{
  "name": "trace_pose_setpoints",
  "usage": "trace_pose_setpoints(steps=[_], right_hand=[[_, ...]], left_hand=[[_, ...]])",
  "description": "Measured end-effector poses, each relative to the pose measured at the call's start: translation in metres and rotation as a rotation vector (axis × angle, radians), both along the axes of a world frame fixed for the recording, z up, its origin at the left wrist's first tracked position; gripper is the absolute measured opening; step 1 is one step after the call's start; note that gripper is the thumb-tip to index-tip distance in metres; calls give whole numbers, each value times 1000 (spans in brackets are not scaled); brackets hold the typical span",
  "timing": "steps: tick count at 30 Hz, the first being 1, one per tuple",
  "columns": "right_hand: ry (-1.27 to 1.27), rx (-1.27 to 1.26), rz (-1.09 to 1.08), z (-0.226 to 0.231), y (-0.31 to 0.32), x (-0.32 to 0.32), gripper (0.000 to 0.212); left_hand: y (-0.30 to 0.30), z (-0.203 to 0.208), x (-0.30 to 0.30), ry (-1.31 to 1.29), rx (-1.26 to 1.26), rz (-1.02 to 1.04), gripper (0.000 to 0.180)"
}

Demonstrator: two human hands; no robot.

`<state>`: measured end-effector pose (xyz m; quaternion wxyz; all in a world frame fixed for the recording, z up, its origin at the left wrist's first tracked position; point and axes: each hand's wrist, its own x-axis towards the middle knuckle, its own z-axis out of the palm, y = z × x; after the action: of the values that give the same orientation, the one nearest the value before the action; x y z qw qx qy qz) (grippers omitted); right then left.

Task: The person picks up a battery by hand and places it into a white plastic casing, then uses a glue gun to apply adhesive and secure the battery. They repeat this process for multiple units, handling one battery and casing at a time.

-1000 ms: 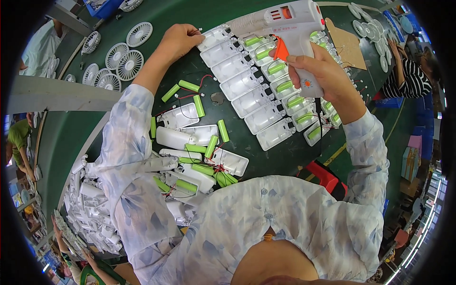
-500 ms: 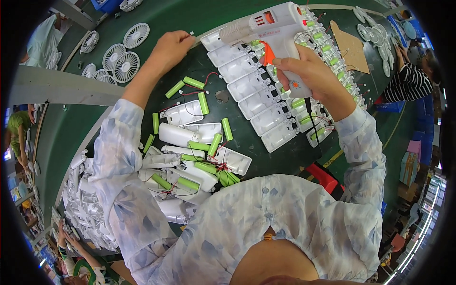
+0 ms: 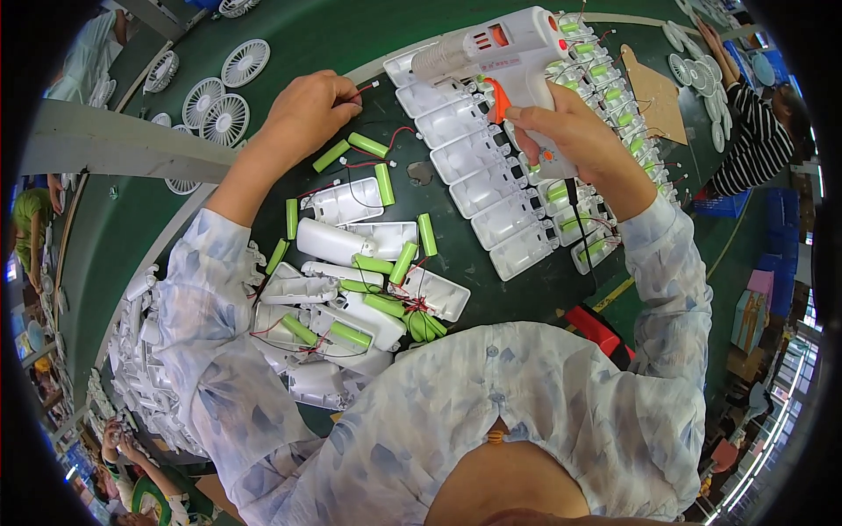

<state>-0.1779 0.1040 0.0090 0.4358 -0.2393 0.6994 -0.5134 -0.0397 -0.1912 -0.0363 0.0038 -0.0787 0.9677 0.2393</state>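
My right hand (image 3: 581, 131) is wrapped round the grip of a white hot glue gun (image 3: 517, 66) with an orange trigger, whose nozzle end points left over rows of open white plastic housings (image 3: 469, 164). At the far left of these rows my left hand (image 3: 311, 110) is closed, fingers bent together. From its fingertips sticks out a red wire with a small white connector (image 3: 374, 85); whatever else it grips is hidden. Below the left hand lie loose green battery cells (image 3: 384, 185) with red and black wires. Other green cells (image 3: 568, 223) sit in housings at the right.
White housings (image 3: 355, 307) and cells are heaped near my body, with more white parts (image 3: 145, 377) at the left. Round white fan grilles (image 3: 225, 119) lie beyond a grey post (image 3: 123, 145). A brown cardboard piece (image 3: 653, 96) and a co-worker in stripes (image 3: 752, 145) are at the right.
My left hand has moved slightly down and right, and a red wire now shows at its fingertips. The glue gun stays nearly still; the housing rows have shifted slightly right in view.
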Motion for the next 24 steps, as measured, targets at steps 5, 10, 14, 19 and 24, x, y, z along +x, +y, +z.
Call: trace_pose_setpoints(steps=[5,10,14,19,24], right_hand=[[38,25,1,-3,-1,-1,28],[1,31,-4,-6,8,-6,29],[-3,2,-45,-5,10,-3,28],[-81,-78,-84,-13,14,-3,25],[-92,-85,-89,-14,18,-2,26]], left_hand=[[-1,-2,-2,37,-77,-53,16],[-6,-5,-12,73,-145,-108,16],[-5,5,-42,263,-137,-114,18],[1,-2,-88,359,1,-142,20],[11,-21,-111,320,-63,-217,18]])
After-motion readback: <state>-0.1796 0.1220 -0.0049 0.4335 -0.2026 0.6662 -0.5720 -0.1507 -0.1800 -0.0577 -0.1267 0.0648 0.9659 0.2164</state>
